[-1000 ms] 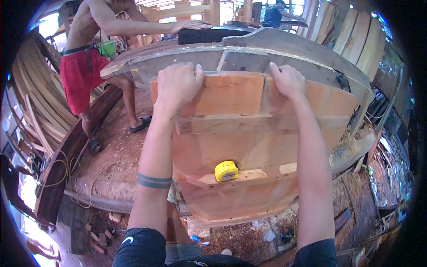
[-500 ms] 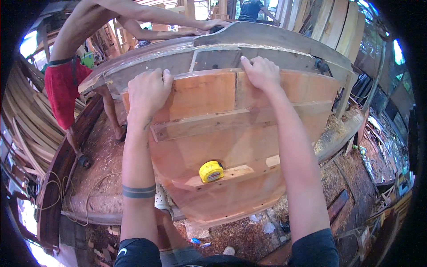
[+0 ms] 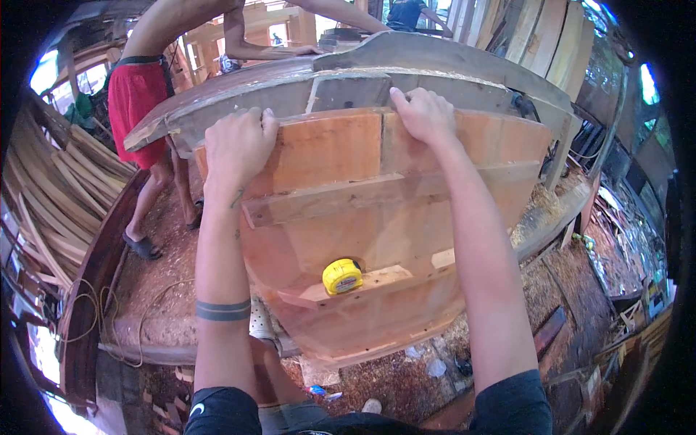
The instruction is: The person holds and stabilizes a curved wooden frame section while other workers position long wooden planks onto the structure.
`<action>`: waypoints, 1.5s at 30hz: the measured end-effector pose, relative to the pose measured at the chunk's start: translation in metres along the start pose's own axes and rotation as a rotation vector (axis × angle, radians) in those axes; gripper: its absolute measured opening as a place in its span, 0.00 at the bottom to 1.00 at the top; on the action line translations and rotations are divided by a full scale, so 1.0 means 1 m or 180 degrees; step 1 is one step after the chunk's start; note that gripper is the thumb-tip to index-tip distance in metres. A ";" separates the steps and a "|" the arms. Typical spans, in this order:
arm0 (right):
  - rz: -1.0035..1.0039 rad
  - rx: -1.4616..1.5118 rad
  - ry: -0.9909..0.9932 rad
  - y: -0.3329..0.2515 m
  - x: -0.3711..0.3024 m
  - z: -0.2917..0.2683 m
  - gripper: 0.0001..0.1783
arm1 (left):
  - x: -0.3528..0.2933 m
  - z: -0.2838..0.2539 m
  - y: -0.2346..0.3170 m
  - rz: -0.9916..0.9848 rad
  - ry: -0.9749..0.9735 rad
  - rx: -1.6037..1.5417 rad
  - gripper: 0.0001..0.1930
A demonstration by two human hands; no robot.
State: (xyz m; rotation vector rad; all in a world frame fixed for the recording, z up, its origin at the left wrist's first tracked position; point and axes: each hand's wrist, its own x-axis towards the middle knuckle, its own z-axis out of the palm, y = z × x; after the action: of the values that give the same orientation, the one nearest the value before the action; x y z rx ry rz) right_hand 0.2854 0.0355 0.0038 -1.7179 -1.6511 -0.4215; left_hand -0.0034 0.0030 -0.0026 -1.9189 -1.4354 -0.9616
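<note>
Since the earlier frame, the co-worker in red shorts [image 3: 138, 101] has shifted stance beside the curved grey timber [image 3: 417, 54], while in my head view the wooden panel [image 3: 362, 232] leans upright in front of me, barely changed. My left hand [image 3: 239, 148] and right hand [image 3: 428, 119] grip its top edge well apart, fingers curled over it, tips hidden, pressure impossible to tell. I judge it stiff and fairly heavy, best held there, kept steady lest the yellow tape measure [image 3: 342, 277] slide off the lower batten [image 3: 388, 276].
</note>
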 end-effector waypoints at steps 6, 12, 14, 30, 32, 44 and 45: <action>-0.0049 0.0099 0.0003 0.000 -0.002 0.001 0.31 | 0.001 0.000 0.000 -0.0004 -0.0026 0.0049 0.22; 0.0008 0.0083 -0.0004 0.003 0.000 0.003 0.31 | 0.001 -0.003 0.003 -0.0047 -0.0114 -0.0006 0.23; -0.0005 0.0102 0.0023 0.003 0.000 0.003 0.31 | 0.001 -0.002 0.004 -0.0047 -0.0089 0.0008 0.23; -0.0040 0.0066 0.0109 0.002 0.000 0.003 0.30 | 0.000 0.001 -0.001 0.0049 0.0093 0.0026 0.22; -0.0058 0.0070 0.0088 0.003 0.000 0.004 0.30 | 0.000 0.001 0.000 0.0055 0.0090 0.0082 0.21; -0.0094 0.0126 0.0197 0.004 0.000 0.006 0.30 | 0.000 0.001 0.000 0.0057 0.0048 0.0102 0.22; -0.0100 0.0124 0.0200 0.004 0.000 0.006 0.29 | 0.001 0.001 0.000 0.0016 -0.0026 0.0082 0.23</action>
State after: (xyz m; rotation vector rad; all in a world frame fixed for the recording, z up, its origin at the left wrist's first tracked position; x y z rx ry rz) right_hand 0.2879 0.0396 -0.0016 -1.6358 -1.6327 -0.4510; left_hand -0.0034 0.0043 -0.0021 -1.9089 -1.4400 -0.9296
